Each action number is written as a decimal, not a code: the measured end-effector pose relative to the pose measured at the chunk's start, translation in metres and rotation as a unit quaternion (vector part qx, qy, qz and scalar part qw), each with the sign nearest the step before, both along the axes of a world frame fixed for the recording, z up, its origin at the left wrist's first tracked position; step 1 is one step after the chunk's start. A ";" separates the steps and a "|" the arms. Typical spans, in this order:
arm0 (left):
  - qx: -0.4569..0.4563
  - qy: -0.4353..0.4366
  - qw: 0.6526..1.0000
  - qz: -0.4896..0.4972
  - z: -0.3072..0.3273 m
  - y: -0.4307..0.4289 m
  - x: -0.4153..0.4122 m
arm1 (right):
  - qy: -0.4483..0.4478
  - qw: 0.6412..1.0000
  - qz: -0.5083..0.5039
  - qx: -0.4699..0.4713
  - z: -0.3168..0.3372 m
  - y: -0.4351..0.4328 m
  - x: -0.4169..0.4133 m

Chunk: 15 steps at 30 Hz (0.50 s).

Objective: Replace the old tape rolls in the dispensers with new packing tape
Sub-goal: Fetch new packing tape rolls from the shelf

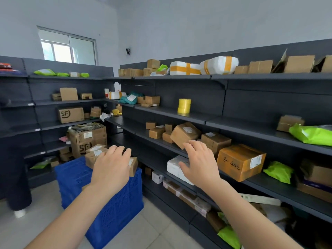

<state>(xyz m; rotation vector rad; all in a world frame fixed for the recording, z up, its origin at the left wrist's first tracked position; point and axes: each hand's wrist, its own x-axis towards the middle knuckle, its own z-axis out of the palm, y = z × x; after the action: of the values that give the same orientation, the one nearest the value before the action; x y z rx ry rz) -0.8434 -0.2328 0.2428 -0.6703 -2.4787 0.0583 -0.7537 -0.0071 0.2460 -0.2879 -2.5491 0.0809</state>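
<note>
Head view: both arms are extended toward the dark shelving (206, 119), the left hand (112, 165) raised with fingers curled loosely and nothing grasped, above a blue crate (115, 209) carrying small cartons, and the right hand (199, 163) spread and empty in front of the parcels on the middle shelf. A stack of yellow packing tape rolls (184, 105) is seen standing on an upper shelf at about twelve o'clock from the right hand, well apart from both hands. No dispenser is shown, so the task is judged barely begun: the new tape is yet to be fetched and every roll yet to be exchanged.
</note>
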 end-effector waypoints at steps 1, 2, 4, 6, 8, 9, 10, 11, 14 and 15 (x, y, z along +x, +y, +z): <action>0.003 0.000 1.000 -0.002 0.004 0.012 -0.015 | 0.001 1.000 -0.003 0.004 0.004 0.011 -0.014; 0.007 -0.002 1.000 -0.003 0.007 0.024 -0.030 | 0.000 1.000 -0.006 0.008 0.008 0.023 -0.028; 0.013 -0.004 1.000 -0.009 0.014 0.047 -0.058 | -0.003 1.000 -0.008 0.014 0.016 0.045 -0.054; 0.025 -0.008 1.000 -0.012 0.020 0.069 -0.084 | -0.004 1.000 -0.006 0.027 0.023 0.065 -0.080; 0.038 -0.004 0.999 -0.015 0.023 0.089 -0.111 | -0.010 0.999 -0.006 0.040 0.029 0.083 -0.108; 0.043 0.002 0.999 -0.018 0.024 0.098 -0.126 | -0.014 0.999 -0.007 0.043 0.031 0.091 -0.121; 0.044 0.006 0.999 -0.019 0.025 0.106 -0.141 | -0.017 0.999 -0.010 0.046 0.032 0.099 -0.135; 0.044 0.006 0.999 -0.019 0.026 0.114 -0.156 | -0.018 0.998 -0.013 0.051 0.033 0.106 -0.149; 0.058 0.006 0.998 -0.028 0.025 0.135 -0.206 | -0.015 0.998 -0.020 0.065 0.033 0.126 -0.195; 0.060 0.007 0.998 -0.035 0.024 0.141 -0.224 | -0.013 0.997 -0.023 0.071 0.032 0.132 -0.212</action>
<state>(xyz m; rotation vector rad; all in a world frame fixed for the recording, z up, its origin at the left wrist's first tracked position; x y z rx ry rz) -1.0670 -0.0915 0.2670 -0.7018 -2.4209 -0.1117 -0.9655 0.1245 0.2779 -0.2940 -2.5564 -0.1214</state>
